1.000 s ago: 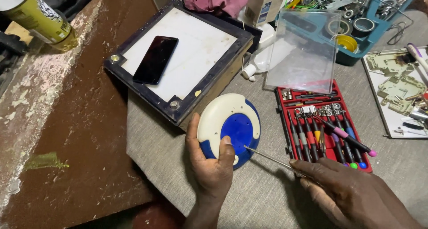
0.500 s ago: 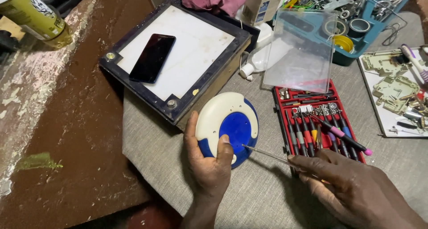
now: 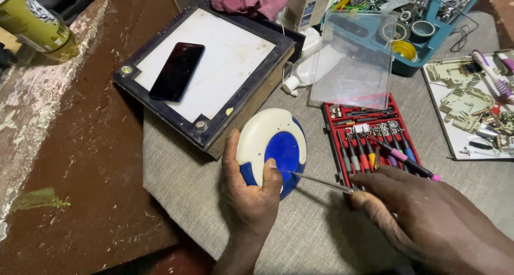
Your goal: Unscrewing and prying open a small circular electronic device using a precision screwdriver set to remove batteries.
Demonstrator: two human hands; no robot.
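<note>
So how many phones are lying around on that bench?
1. A black phone lies screen-up on the white-topped box, left of the blue and white round device held by the left hand. Others may be hidden in the clutter.

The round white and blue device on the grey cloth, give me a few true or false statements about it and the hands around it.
1. The left hand holds the round white and blue device, thumb on its blue centre. True.
2. The right hand holds a hammer. False: it holds a thin screwdriver, tip at the device's edge.
3. The dark phone lies on the white-topped box. True.
4. The red screwdriver kit is closed. False: its clear lid stands open.
5. The device rests on the bare brown tabletop. False: it is on the grey cloth.
</note>
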